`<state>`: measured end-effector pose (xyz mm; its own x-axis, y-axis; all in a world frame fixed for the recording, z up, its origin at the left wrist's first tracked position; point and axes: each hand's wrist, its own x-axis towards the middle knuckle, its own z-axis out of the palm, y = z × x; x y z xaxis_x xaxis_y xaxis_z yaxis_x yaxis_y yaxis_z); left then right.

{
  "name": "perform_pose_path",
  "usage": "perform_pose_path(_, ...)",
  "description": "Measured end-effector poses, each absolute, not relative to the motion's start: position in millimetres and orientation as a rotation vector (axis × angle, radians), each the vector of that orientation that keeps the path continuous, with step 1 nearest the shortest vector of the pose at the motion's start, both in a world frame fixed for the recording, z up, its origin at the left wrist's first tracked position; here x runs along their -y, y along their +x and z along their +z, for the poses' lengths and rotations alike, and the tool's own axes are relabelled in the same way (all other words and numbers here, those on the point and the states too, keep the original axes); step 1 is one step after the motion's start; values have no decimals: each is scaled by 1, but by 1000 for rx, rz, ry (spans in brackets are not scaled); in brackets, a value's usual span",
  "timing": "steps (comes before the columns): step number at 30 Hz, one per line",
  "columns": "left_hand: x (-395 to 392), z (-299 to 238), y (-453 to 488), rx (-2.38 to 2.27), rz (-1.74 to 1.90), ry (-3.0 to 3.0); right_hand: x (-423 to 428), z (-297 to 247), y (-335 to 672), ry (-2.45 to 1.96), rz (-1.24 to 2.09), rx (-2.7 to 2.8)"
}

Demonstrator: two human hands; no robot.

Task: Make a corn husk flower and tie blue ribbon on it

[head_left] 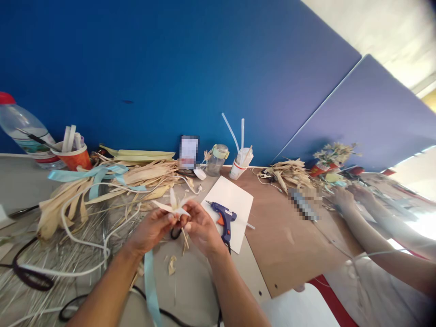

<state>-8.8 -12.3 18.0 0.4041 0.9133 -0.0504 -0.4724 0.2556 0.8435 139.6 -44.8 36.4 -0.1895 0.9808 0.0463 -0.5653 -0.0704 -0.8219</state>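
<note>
Both my hands meet over the table's middle around a small flower made of pale corn-husk petals (175, 205) on a thin stick. My left hand (152, 228) pinches the flower's base from the left, fingers closed. My right hand (200, 227) grips it from the right, thumb and fingers pressed to the stem. A blue hot-glue gun (223, 218) lies just right of my right hand on a white sheet of paper (235, 195). A heap of dried corn husks (102, 190) with light blue ribbon (91, 173) lies to the left.
A white cable (85, 243) and black cord (30, 277) cross the table at left. An orange cup (73, 156), a plastic bottle (23, 131), a jar (218, 159) and a cup of glue sticks (241, 161) line the blue wall. Another person's hands (350, 197) work at right near more husks (289, 172).
</note>
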Motion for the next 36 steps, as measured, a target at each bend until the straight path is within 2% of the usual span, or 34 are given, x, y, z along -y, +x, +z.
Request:
perform_pose_path(3,6,24,-16,-576,1287,720,39,36,147,-736,1461,798)
perform_pose_path(8,-1,26,-18,-621,1417,649,26,21,159,-1021,1079,687)
perform_pose_path(13,-1,28,-14,-738,1522,668,26,18,161,-1126,945,784)
perform_pose_path(24,-5,5,-15,-1159,1454,1146,31,23,167,-1365,702,969)
perform_pose_path(36,1,18,-10,-1173,1358,1237,44,46,174,-2006,444,1941)
